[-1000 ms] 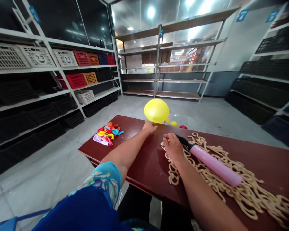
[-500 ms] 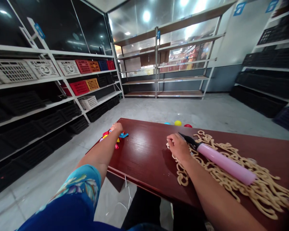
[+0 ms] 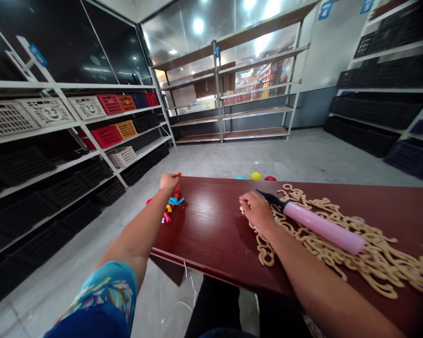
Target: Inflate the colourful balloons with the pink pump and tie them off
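At the far left corner of the table, my left hand (image 3: pixel 169 181) is closed in a pinch on a small red balloon (image 3: pixel 179 174), uninflated, which pokes out past the fingertips. Below that hand lies a loose pile of flat balloons (image 3: pixel 171 202) in red, blue, yellow and pink. My right hand (image 3: pixel 256 209) rests loosely at the left edge of the beige hangers (image 3: pixel 338 225), its fingers slightly curled and apart, with nothing visible in them. Right beside it, a pink hand pump (image 3: pixel 324 226) with a black nozzle end lies across the hangers.
The dark red table (image 3: pixel 211 225) stands before me. Beyond its far edge show inflated balloons in blue, yellow (image 3: pixel 255 176) and red. Shelves with crates (image 3: pixel 107 136) line the left side, and a metal rack (image 3: pixel 218 103) stands at the back. A white cable hangs below the table.
My left hand has lifted off the balloon pile and moved toward the far edge, now with a red balloon in its fingers. The right hand stays by the hangers. The view has shifted slightly.
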`<state>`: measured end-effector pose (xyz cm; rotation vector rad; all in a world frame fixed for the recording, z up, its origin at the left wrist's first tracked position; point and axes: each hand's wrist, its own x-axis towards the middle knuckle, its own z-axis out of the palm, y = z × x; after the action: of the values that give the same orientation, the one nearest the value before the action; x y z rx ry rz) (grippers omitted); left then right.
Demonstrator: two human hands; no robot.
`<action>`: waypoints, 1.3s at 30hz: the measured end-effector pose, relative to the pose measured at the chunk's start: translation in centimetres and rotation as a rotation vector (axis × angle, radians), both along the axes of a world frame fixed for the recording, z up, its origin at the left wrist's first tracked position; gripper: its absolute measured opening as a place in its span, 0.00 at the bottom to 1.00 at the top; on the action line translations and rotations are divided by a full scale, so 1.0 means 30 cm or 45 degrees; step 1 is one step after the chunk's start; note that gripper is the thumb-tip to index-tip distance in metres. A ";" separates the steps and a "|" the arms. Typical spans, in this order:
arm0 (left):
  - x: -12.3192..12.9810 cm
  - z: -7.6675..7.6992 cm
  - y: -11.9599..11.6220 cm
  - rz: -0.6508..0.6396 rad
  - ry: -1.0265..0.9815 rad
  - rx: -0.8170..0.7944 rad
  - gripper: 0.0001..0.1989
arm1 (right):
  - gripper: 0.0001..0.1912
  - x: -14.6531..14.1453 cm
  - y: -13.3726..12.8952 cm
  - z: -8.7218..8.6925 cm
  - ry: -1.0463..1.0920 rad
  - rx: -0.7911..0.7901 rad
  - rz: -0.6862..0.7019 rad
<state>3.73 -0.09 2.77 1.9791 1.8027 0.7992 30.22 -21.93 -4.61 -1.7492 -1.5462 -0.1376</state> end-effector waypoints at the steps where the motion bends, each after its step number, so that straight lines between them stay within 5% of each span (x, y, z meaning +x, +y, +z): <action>1: 0.039 0.018 -0.018 -0.055 -0.076 0.018 0.16 | 0.07 0.002 0.001 -0.001 0.026 0.012 0.007; 4: 0.178 0.029 -0.104 -0.320 -0.409 -0.105 0.17 | 0.08 0.009 0.005 -0.004 0.132 0.070 0.032; 9: 0.399 -0.066 -0.290 -0.788 -0.859 -0.573 0.15 | 0.15 0.022 0.007 0.003 0.445 0.170 -0.017; 13: 0.497 -0.132 -0.390 -1.026 -0.889 -0.744 0.15 | 0.25 0.038 0.009 0.013 0.569 0.236 0.047; 16: 0.521 -0.161 -0.430 -1.121 -0.849 -0.811 0.13 | 0.15 0.052 0.011 0.018 0.544 0.251 0.111; 22: 0.520 -0.197 -0.476 -0.986 -1.260 -0.950 0.15 | 0.09 0.052 0.009 0.033 0.544 0.316 0.037; 27: 0.524 -0.184 -0.511 -1.002 -1.343 -1.505 0.33 | 0.08 0.026 -0.009 0.043 0.279 0.262 0.029; 30: 0.531 -0.184 -0.514 -0.960 -1.582 -1.629 0.35 | 0.07 0.000 -0.018 0.042 0.021 0.215 0.110; 35: 0.546 -0.222 -0.453 -0.750 -1.895 -1.503 0.09 | 0.07 -0.029 -0.030 0.065 -0.257 0.120 0.166; 39: 0.539 -0.250 -0.387 -0.683 -2.142 -1.277 0.09 | 0.16 0.022 -0.082 0.144 -0.310 -0.074 -0.059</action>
<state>19.90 -11.69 -4.73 0.4969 0.3627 0.6924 30.88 -24.38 -0.29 -1.8700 -1.6965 -0.3433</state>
